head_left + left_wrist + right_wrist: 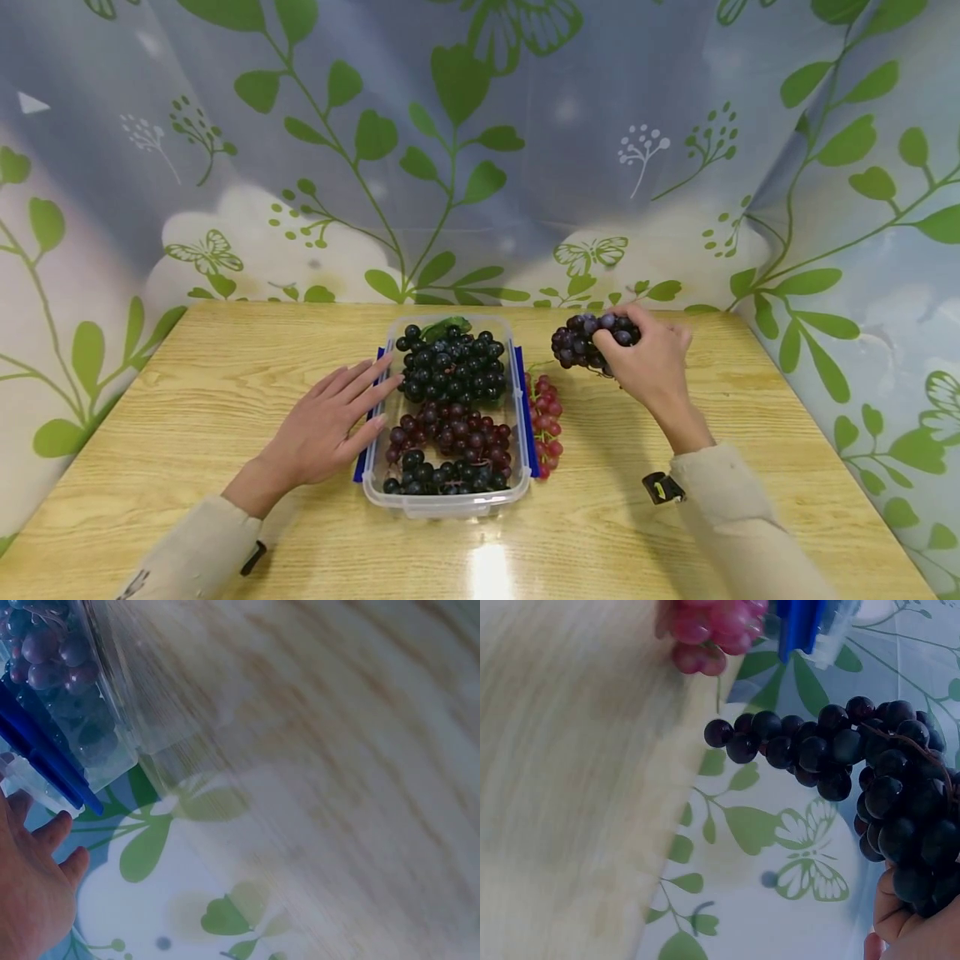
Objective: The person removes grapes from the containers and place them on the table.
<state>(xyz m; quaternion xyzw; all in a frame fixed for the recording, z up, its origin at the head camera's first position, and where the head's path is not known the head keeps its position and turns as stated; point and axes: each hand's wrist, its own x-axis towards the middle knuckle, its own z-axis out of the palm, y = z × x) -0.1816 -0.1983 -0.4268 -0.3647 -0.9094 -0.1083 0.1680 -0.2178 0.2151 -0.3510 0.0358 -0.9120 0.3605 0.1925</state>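
Observation:
A bunch of dark purple grapes (576,340) hangs above the table on the right, gripped by my right hand (651,357); the right wrist view shows the same dark bunch (900,787) with fingers curled at its edge. My left hand (326,425) lies with straight fingers over the left rim of a clear plastic container (446,502) with blue side clips (528,417). Inside are black grapes (453,371) at the back, dark red grapes (468,433) in the middle and more black grapes (442,477) at the front. Beside its right wall lies a bunch of pink-red grapes (546,421).
The container stands on a light wooden table (247,350). Behind and at the sides hangs a curtain (525,183) with green leaves and butterflies. A black strap piece (663,488) is at the right sleeve (738,508).

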